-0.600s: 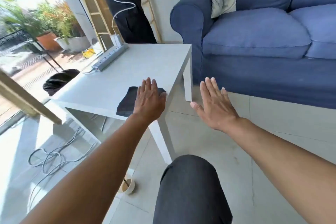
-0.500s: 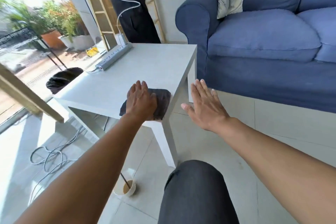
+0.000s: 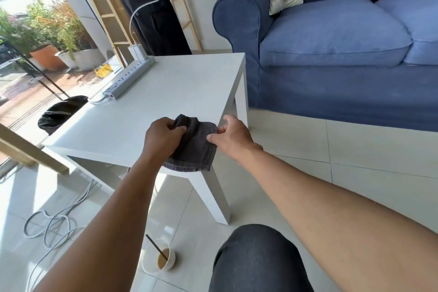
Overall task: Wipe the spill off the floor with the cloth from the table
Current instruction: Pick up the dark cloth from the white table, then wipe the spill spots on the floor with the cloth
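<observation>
At the frame's centre the dark cloth [image 3: 193,147] droops over the white table [image 3: 166,92] near corner. The left hand [image 3: 163,138] bunches its upper edge in closed fingers while the right hand [image 3: 233,136] pinches its right edge, probably to lift it clear.

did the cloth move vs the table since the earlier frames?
Yes. The cloth has slid toward the table's near corner, its edge now hanging over the near side, bunched between the left hand and right hand.
</observation>
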`<state>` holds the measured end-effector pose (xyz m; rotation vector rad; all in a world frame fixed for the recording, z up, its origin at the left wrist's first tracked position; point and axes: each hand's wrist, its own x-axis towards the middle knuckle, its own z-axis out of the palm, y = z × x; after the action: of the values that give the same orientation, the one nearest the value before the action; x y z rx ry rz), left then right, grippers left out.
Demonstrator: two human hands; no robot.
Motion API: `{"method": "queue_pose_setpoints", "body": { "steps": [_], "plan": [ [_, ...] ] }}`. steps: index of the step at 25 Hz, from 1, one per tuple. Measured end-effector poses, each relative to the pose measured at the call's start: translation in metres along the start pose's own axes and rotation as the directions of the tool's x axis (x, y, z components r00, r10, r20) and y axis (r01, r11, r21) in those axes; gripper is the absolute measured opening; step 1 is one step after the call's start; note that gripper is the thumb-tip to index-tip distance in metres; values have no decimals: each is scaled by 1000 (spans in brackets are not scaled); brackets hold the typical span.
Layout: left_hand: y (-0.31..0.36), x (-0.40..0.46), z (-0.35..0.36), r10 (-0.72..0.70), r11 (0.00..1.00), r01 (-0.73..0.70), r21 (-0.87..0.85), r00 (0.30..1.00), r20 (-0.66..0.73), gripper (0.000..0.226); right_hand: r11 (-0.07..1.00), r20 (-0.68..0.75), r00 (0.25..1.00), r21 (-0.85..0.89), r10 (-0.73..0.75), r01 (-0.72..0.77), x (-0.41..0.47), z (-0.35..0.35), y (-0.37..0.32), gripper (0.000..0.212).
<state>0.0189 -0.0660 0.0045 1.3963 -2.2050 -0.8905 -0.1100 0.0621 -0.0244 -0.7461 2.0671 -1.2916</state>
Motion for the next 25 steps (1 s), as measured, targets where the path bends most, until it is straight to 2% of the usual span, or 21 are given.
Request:
{"method": "queue_pose_setpoints", "body": {
  "steps": [2,3,5,6,8,10,11,12,14,16,18,20,21,22,23,24,25],
  "plan": [
    [26,-15,9,99,991,-93,-92,993,62,17,933,39,988,323,152,-156,-9,-17,13,84],
    [42,-25,14,167,980,-153,-127,980,109,15,882,71,980,427,184,-196,-17,-30,20,85],
    [78,-45,27,304,944,-256,-209,921,243,10,822,99,978,530,182,-206,-29,-62,40,84],
    [96,-56,34,367,922,-295,-252,875,316,7,821,96,983,540,158,-184,-37,-81,49,86],
    [130,-78,56,484,869,-347,-353,744,460,6,885,53,993,450,104,-117,-55,-125,70,86],
    [157,-93,84,565,819,-330,-470,608,558,8,923,5,998,380,66,-63,-71,-169,94,73],
    [168,-96,100,580,808,-309,-502,566,586,12,919,-16,997,389,79,-66,-78,-189,107,63],
    [175,-96,119,574,813,-298,-500,552,605,15,899,-37,993,430,110,-84,-85,-206,121,52],
    [179,-93,160,510,859,-321,-398,599,618,16,810,-68,977,573,200,-126,-93,-227,153,34],
    [166,-96,212,347,935,-288,-205,636,689,15,733,-107,935,653,339,-191,-96,-233,197,26],
    [136,-105,263,121,982,-191,-12,570,813,12,744,-96,874,574,476,-342,-97,-223,246,25],
    [100,-112,308,-87,986,-92,142,449,889,10,743,-14,815,421,579,-520,-96,-209,292,26],
    [80,-112,328,-160,980,-45,193,392,906,13,727,18,783,358,622,-586,-92,-201,315,28],
    [60,-110,346,-202,976,0,217,364,909,17,715,27,756,306,654,-629,-88,-194,335,32],
    [42,-107,362,-214,976,37,216,380,900,20,720,16,746,249,666,-648,-83,-189,353,35],
    [24,-102,380,-211,977,59,206,443,872,23,738,-11,747,163,665,-655,-75,-184,370,38],
    [6,-97,396,-209,974,44,220,533,820,27,757,-49,756,-5,652,-653,-66,-178,387,44]
  ]
}}
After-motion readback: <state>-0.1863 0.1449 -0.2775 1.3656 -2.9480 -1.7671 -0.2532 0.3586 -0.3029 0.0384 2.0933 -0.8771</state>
